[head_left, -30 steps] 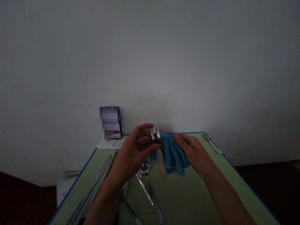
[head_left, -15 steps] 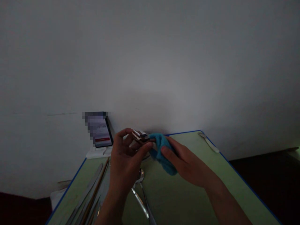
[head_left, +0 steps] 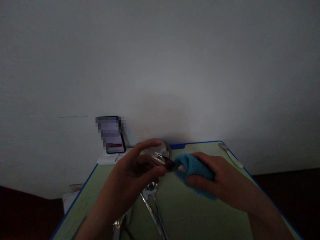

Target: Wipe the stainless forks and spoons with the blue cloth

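At centre, the right hand [head_left: 218, 176] pinches a blue cloth [head_left: 196, 167] around a utensil [head_left: 165, 162]; whether the left hand [head_left: 132, 175] grips, I cannot tell. It partly covers a round object [head_left: 166, 148] at twelve o'clock; phone [head_left: 116, 135] at ten, fork [head_left: 230, 155] at three.

The left hand [head_left: 131, 175] and right hand [head_left: 221, 176] are seen bare, as are the left forearm [head_left: 101, 207] and right forearm [head_left: 261, 206]. Slender fingers [head_left: 146, 145] with rounded tips are shown. Both forearms are cut off by the view's lower edge; fine detail is lost in dimness.
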Motion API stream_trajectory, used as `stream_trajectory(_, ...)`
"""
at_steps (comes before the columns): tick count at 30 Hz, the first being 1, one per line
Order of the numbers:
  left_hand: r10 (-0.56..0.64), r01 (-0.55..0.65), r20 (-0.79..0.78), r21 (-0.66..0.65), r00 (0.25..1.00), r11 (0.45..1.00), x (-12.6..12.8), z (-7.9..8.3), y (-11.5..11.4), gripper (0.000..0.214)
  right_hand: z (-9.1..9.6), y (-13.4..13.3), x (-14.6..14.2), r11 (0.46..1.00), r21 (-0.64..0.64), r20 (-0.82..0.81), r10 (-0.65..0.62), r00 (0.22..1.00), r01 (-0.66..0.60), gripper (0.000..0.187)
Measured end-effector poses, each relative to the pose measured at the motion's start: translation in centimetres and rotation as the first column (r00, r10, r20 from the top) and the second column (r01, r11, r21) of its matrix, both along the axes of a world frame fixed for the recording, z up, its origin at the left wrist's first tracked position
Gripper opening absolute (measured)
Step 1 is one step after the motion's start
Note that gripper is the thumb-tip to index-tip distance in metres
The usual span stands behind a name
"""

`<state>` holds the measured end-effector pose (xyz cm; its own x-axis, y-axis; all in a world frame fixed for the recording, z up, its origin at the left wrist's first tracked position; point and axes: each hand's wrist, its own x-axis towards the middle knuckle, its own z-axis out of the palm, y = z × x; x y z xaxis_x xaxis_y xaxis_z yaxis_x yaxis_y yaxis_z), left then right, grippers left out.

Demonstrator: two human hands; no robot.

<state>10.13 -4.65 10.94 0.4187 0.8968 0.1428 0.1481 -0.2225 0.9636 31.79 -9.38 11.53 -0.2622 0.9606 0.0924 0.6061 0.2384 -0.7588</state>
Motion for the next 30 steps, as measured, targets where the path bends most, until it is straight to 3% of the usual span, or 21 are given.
stream_trajectory(5, 0.048, 0.013, -0.198, 0.293, 0.979, 0.956, 0.3, 0.2, -0.2, 0.009, 0.1, -0.2, 0.4, 0.996, 0.087, 0.015, -0.036, 0.999, 0.034, 0.023)
stream_trajectory(9, -0.005, 0.168, -0.274, 0.573, 0.962, 0.803, -0.1, 0.6, -0.6, 0.009, 0.3, -0.6, 1.1, 0.964, 0.219, -0.051, -0.144, 0.988, 0.151, 0.018)
stream_trajectory(13, 0.054, 0.196, -0.321, 0.694, 0.946, 0.693, -0.4, 0.7, -1.0, 0.014, 0.7, -1.4, 0.8, 0.877, 0.386, -0.079, -0.278, 0.957, 0.286, 0.023)
stream_trajectory(15, 0.069, 0.208, -0.336, 0.718, 0.939, 0.664, -0.2, 0.6, -1.3, 0.013, 0.7, -1.8, 0.1, 0.876, 0.426, -0.018, -0.244, 0.97, 0.229, 0.036)
stream_trajectory(17, 0.093, 0.191, -0.325, 0.737, 0.941, 0.648, 0.1, 0.5, -1.5, 0.012, 0.4, -2.1, -0.6, 0.92, 0.381, 0.092, -0.131, 0.987, 0.087, 0.045)
stream_trajectory(21, 0.162, 0.103, -0.275, 0.743, 0.948, 0.661, 0.6, 0.4, -1.5, 0.012, -0.5, -2.3, -1.2, 0.98, 0.188, 0.184, 0.036, 0.982, -0.071, 0.062)
stream_trajectory(23, 0.182, 0.062, -0.265, 0.706, 0.947, 0.705, 0.6, 0.5, -1.4, 0.013, -0.6, -2.3, -1.1, 0.981, 0.167, 0.19, 0.071, 0.979, -0.103, 0.086)
stream_trajectory(25, 0.203, 0.02, -0.267, 0.65, 0.942, 0.76, 0.5, 0.5, -1.2, 0.015, -0.4, -2.2, -1.0, 0.974, 0.215, 0.165, 0.029, 0.986, -0.065, 0.092)
stream_trajectory(28, 0.223, -0.012, -0.302, 0.571, 0.927, 0.821, 0.4, 0.3, -1.0, 0.016, 0.0, -1.8, -0.7, 0.954, 0.288, 0.053, -0.108, 0.993, 0.088, 0.043)
stream_trajectory(30, 0.209, 0.006, -0.337, 0.539, 0.918, 0.842, 0.3, 0.2, -0.9, 0.016, 0.0, -1.4, -0.2, 0.95, 0.248, -0.042, -0.183, 0.982, 0.188, 0.02)
